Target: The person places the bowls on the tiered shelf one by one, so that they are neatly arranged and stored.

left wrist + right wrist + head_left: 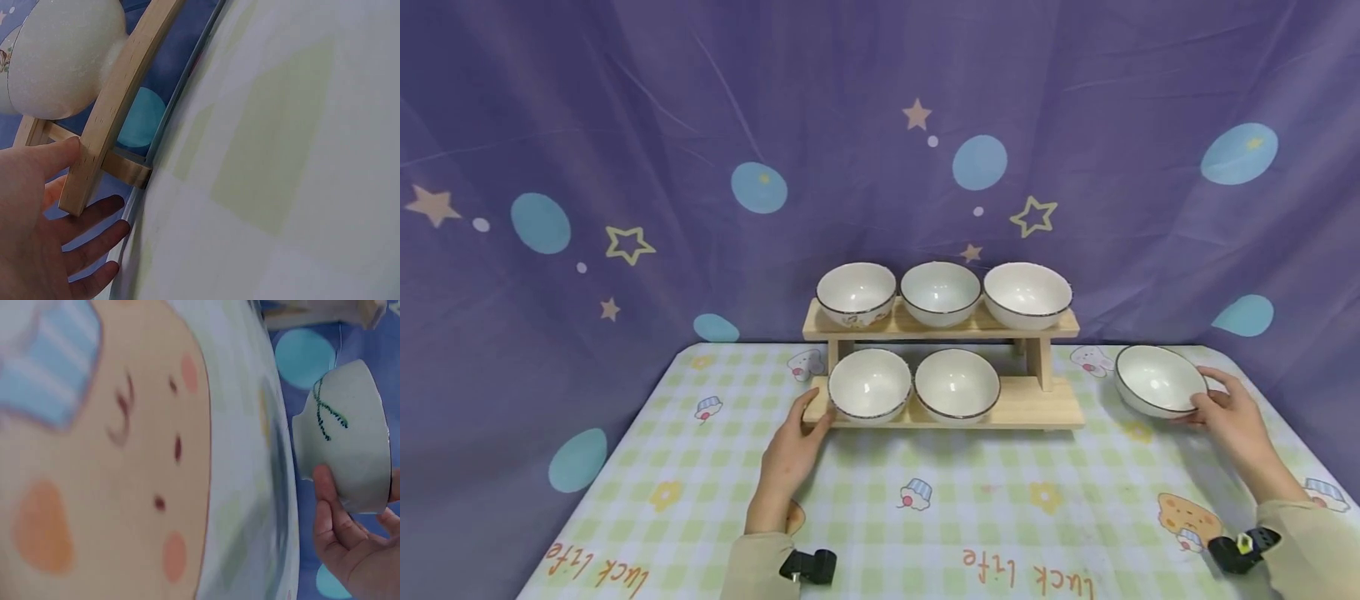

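Observation:
A two-tier wooden rack (1037,404) stands at the back of the table. Three white bowls (940,292) sit on its top shelf and two more (957,383) on the left and middle of the lower shelf. My left hand (790,454) rests against the left end of the lower shelf (119,94), thumb on the wood and fingers (94,244) straight beside it. To the right of the rack, my right hand (1221,412) grips a tilted white bowl (1157,381) by its rim. In the right wrist view the bowl (347,444) shows a green sprig on its side, held by the fingers (331,512).
A green-checked cloth with cartoon prints (880,500) covers the table. A purple curtain with stars and blue dots (625,167) hangs close behind the rack. The right third of the lower shelf is bare.

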The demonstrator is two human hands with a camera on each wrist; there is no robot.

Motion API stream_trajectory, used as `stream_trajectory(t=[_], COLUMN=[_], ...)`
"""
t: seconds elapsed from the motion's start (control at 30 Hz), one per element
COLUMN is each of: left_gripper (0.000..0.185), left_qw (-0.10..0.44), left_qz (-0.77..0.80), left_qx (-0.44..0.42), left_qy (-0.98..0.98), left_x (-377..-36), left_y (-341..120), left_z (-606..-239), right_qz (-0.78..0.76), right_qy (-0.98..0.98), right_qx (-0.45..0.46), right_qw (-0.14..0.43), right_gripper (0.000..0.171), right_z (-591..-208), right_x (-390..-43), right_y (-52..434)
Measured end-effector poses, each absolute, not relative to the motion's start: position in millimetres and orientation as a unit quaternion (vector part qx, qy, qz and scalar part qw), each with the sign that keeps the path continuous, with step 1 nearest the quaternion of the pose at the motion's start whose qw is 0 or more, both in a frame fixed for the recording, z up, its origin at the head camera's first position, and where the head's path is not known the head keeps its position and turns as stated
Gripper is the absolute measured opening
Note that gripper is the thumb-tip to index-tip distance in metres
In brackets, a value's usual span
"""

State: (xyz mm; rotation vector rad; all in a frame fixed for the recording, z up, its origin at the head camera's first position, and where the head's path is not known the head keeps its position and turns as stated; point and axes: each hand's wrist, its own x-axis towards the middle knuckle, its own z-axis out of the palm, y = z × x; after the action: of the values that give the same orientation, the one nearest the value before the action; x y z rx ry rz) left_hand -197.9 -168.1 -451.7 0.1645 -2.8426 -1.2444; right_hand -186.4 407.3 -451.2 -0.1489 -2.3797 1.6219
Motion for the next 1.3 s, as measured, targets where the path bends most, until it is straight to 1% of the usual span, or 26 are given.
stream_trajectory(t=[0.13, 0.2, 0.27, 0.53, 0.63, 0.83, 1.03, 1.3], left_gripper=[0.065, 0.065, 0.064, 0.066, 0.065, 0.066, 0.064, 0.064], left_qw=[0.016, 0.016, 0.016, 0.012, 0.012, 0.015, 0.019, 0.018], left_qz=[-0.398, -0.397, -0.396, -0.399, -0.401, -0.401, -0.402, -0.399], left_qx=[0.054, 0.053, 0.053, 0.058, 0.059, 0.061, 0.053, 0.055], left_qy=[-0.916, -0.916, -0.916, -0.915, -0.914, -0.914, -0.914, -0.915], left_x=[-197, -197, -198, -196, -195, -195, -199, -199], left_y=[-168, -168, -169, -170, -170, -170, -168, -168], left_z=[-452, -451, -451, -450, -451, -452, -451, -453], right_qz=[0.549, 0.535, 0.536, 0.534, 0.542, 0.609, 0.651, 0.685], right_qy=[-0.825, -0.836, -0.836, -0.838, -0.832, -0.785, -0.75, -0.721], right_qx=[-0.049, -0.053, -0.053, -0.051, -0.054, -0.038, -0.021, 0.007], right_qw=[0.123, 0.113, 0.107, 0.1, 0.102, 0.104, 0.111, 0.103], right_gripper=[0.043, 0.05, 0.053, 0.055, 0.051, 0.041, 0.04, 0.04], right_z=[-446, -441, -438, -432, -430, -427, -421, -417], right_x=[-181, -180, -178, -166, -162, -156, -151, -148], right_y=[397, 391, 386, 369, 363, 352, 343, 330])
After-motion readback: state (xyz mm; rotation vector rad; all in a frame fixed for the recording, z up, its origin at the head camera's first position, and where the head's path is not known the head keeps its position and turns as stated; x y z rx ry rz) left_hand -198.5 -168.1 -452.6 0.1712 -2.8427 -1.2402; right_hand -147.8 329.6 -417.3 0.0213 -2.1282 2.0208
